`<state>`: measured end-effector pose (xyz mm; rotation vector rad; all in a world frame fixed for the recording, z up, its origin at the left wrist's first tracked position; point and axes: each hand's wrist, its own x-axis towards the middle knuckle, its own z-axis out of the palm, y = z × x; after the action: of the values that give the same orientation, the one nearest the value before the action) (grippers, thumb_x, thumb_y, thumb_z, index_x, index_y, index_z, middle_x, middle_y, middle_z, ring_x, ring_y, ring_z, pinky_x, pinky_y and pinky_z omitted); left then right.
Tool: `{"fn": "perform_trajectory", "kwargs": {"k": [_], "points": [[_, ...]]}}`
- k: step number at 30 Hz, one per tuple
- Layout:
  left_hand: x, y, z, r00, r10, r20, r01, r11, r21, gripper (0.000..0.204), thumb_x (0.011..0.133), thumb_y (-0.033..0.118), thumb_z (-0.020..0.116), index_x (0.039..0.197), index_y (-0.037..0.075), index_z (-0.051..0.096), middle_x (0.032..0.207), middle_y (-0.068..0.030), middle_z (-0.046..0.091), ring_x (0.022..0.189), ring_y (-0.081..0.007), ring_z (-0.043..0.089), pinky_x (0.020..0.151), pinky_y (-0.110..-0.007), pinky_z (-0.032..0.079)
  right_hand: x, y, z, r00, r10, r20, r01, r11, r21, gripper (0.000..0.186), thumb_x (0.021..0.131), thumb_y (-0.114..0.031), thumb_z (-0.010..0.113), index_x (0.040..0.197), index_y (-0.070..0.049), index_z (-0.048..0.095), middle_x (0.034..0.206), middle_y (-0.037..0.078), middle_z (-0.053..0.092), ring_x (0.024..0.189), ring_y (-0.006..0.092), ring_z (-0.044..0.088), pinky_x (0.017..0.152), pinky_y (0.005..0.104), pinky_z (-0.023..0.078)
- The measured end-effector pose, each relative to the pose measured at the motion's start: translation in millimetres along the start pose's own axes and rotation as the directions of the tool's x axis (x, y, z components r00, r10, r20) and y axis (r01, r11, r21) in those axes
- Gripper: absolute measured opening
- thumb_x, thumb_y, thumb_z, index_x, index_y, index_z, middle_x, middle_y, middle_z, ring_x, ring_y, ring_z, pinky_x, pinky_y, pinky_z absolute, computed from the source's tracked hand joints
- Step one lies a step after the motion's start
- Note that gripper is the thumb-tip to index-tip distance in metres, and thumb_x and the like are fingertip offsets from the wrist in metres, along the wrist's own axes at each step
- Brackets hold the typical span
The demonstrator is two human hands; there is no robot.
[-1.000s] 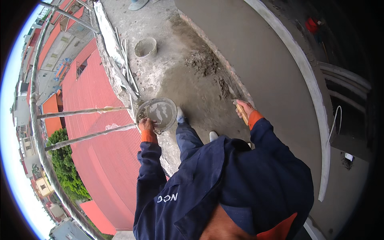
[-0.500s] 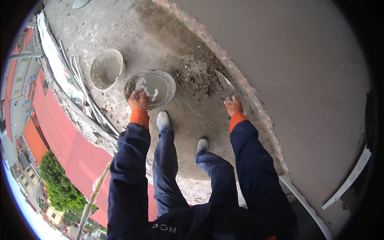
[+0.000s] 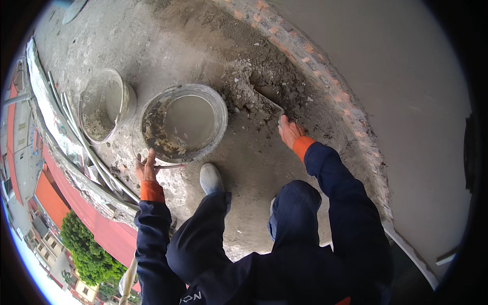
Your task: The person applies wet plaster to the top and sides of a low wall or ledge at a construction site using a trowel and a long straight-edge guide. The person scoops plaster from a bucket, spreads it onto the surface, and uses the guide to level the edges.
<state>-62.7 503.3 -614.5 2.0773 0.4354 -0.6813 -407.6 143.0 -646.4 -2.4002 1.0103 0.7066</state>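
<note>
My left hand [image 3: 147,170] is at the near left rim of a round bucket [image 3: 221,119], closed around its thin handle [image 3: 170,166], which hangs over the near side. Grey, watery liquid [image 3: 190,121] lies inside, and crusted residue coats the bucket's left inner wall. To the right, my right hand [image 3: 291,132] grips a trowel [image 3: 270,105] by its handle. The blade rests against a heap of dark, crumbly mortar or rubble [image 3: 287,84], with part of its edge hidden in it.
A second mortar-caked bucket [image 3: 107,104] stands at left. Pale pipes [image 3: 84,137] lie along the roof's left edge, with red roofs [image 3: 84,190] and a tree [image 3: 89,249] beyond. A low brick edge [image 3: 325,71] curves along the right beside a smooth grey surface [image 3: 401,101].
My left hand has lowered the bucket handle from above the liquid to the near left rim. My right hand has brought the trowel left into the heap. My view has dropped closer.
</note>
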Motion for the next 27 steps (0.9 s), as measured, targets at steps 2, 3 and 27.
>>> {"fn": "perform_trajectory", "kwargs": {"k": [2, 3, 27], "points": [[-21.1, 9.6, 24.8, 0.789, -0.195, 0.583, 0.486, 0.779, -0.397, 0.065, 0.084, 0.046, 0.060, 0.131, 0.003, 0.043, 0.121, -0.0230, 0.053, 0.104, -0.0399, 0.057, 0.082, -0.057, 0.051, -10.0, 11.5, 16.7, 0.998, 0.021, 0.052, -0.022, 1.000, 0.014, 0.040, 0.091, -0.027, 0.049, 0.118, 0.002, 0.042, 0.089, 0.029, 0.062, 0.085, 0.0447, 0.061, 0.075, 0.0513, 0.047], [-17.3, 9.5, 29.2, 0.744, -0.127, 0.656, 0.491, 0.770, -0.408, 0.062, 0.086, 0.042, 0.058, 0.131, 0.002, 0.042, 0.124, -0.0244, 0.051, 0.107, -0.0419, 0.055, 0.083, -0.059, 0.050, -9.8, 16.6, 18.8, 0.999, 0.049, 0.015, -0.049, 0.999, 0.003, 0.040, 0.090, -0.028, 0.049, 0.118, 0.001, 0.042, 0.088, 0.029, 0.062, 0.084, 0.0450, 0.061, 0.074, 0.0517, 0.047], [-134.3, 137.4, 111.6, 0.895, -0.120, 0.430, 0.184, 0.977, -0.110, 0.027, 0.073, -0.010, 0.046, 0.098, -0.020, 0.043, 0.099, -0.0337, 0.052, 0.082, -0.0515, 0.061, 0.065, -0.053, 0.060, -97.8, 91.3, 43.9, 0.974, 0.209, -0.083, -0.155, 0.891, 0.427, 0.049, 0.085, -0.034, 0.060, 0.119, 0.000, 0.048, 0.108, 0.024, 0.061, 0.103, 0.0423, 0.057, 0.088, 0.0464, 0.045]]}}
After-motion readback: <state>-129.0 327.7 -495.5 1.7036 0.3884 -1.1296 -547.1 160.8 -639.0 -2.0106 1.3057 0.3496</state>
